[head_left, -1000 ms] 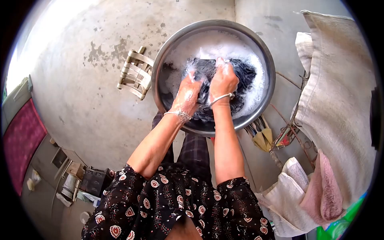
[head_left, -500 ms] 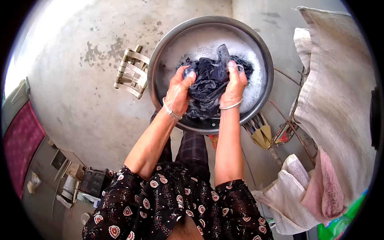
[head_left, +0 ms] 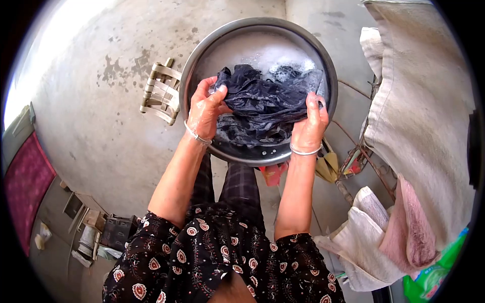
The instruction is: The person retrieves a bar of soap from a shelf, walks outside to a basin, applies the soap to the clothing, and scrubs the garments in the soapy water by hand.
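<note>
A dark wet garment (head_left: pixel 265 101) is stretched sideways over a wide metal basin (head_left: pixel 194 60). My left hand (head_left: pixel 206 108) is closed on its left end, thumb on top. At the right end, my right hand (head_left: pixel 310 121) grips the cloth with the fingers bent around it. White suds and soapy water (head_left: pixel 247 48) fill the far part of the basin. The lower folds of the cloth lie in the water near the close rim. What kind of garment it is I cannot make out.
A low woven stool (head_left: pixel 161 91) stands left of the basin on the concrete floor (head_left: pixel 101 126). To the right hang pale sacking cloth (head_left: pixel 419 101) and a pink cloth (head_left: pixel 411 224), near thin sticks (head_left: pixel 364 151). A black crate (head_left: pixel 118 231) sits at lower left.
My hands have moved apart, left hand to the left and right hand to the right and down. The bunched garment is now spread wider between them.
</note>
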Action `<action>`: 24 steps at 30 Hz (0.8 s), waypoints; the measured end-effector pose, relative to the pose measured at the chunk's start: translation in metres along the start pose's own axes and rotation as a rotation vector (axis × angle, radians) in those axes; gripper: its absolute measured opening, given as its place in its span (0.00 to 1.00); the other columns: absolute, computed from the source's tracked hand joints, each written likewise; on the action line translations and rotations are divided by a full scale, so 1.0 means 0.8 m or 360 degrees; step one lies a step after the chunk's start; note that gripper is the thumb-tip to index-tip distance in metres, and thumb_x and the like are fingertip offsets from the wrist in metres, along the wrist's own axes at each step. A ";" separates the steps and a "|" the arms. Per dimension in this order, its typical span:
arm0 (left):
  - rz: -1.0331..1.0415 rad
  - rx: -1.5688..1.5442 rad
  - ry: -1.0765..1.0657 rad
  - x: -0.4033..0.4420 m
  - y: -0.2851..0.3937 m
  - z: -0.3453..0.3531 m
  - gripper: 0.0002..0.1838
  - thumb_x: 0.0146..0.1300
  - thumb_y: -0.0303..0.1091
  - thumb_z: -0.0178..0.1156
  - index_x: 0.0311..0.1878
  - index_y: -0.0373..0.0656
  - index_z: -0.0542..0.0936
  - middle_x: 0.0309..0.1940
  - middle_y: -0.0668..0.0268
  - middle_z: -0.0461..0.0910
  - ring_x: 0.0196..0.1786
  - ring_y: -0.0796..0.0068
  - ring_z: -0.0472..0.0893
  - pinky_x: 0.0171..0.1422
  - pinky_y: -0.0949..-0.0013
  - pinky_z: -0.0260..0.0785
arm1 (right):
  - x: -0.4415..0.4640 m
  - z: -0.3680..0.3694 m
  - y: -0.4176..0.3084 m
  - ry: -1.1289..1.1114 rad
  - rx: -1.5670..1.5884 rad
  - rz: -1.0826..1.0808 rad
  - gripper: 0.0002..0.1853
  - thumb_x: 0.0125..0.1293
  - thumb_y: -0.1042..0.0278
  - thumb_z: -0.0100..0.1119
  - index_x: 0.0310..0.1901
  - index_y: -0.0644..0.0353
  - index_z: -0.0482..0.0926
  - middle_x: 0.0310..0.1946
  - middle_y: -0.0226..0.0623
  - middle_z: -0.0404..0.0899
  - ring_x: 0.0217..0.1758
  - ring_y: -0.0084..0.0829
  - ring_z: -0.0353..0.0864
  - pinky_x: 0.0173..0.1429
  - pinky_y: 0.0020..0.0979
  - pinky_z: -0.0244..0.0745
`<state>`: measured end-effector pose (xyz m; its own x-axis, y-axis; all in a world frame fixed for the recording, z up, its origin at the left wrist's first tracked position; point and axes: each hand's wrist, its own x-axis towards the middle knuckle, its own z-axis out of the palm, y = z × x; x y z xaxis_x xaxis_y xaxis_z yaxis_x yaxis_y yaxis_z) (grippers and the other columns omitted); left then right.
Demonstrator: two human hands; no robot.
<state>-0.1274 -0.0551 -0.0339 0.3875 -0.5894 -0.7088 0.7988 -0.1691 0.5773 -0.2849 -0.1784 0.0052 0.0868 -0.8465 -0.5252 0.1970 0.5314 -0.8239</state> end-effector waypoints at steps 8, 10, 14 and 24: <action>0.0391 0.0906 0.0313 -0.011 0.015 0.006 0.17 0.55 0.26 0.59 0.48 0.39 0.69 0.44 0.59 0.75 0.44 0.63 0.77 0.48 0.62 0.71 | -0.018 -0.009 0.000 0.0096 -0.0121 -0.0056 0.13 0.64 0.66 0.57 0.43 0.68 0.75 0.38 0.29 0.74 0.44 0.20 0.69 0.52 0.24 0.62; 0.1421 0.2052 0.0375 -0.016 0.023 0.029 0.21 0.48 0.21 0.61 0.48 0.37 0.70 0.45 0.54 0.73 0.46 0.56 0.74 0.53 0.59 0.68 | -0.021 -0.007 -0.003 0.0049 -0.0103 -0.0047 0.12 0.63 0.66 0.58 0.42 0.67 0.75 0.37 0.29 0.74 0.43 0.19 0.69 0.51 0.23 0.63; 0.1331 0.2064 -0.0231 -0.021 0.034 0.074 0.28 0.45 0.23 0.64 0.54 0.44 0.72 0.50 0.58 0.73 0.57 0.59 0.71 0.66 0.49 0.52 | -0.028 -0.003 -0.004 -0.0032 -0.0006 0.0015 0.11 0.61 0.66 0.60 0.40 0.65 0.75 0.36 0.28 0.73 0.41 0.19 0.68 0.50 0.23 0.63; 0.1386 0.2230 -0.0791 -0.058 0.007 0.067 0.10 0.37 0.25 0.57 0.28 0.43 0.73 0.23 0.63 0.66 0.35 0.60 0.71 0.48 0.58 0.63 | -0.028 -0.025 0.002 -0.0100 -0.0064 0.0222 0.10 0.58 0.71 0.60 0.41 0.62 0.73 0.36 0.27 0.74 0.38 0.18 0.69 0.45 0.22 0.65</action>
<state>-0.1656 -0.0714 0.0241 0.0706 -0.9975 0.0076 -0.6354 -0.0391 0.7712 -0.3063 -0.1581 0.0110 0.1715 -0.7643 -0.6217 0.1394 0.6435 -0.7526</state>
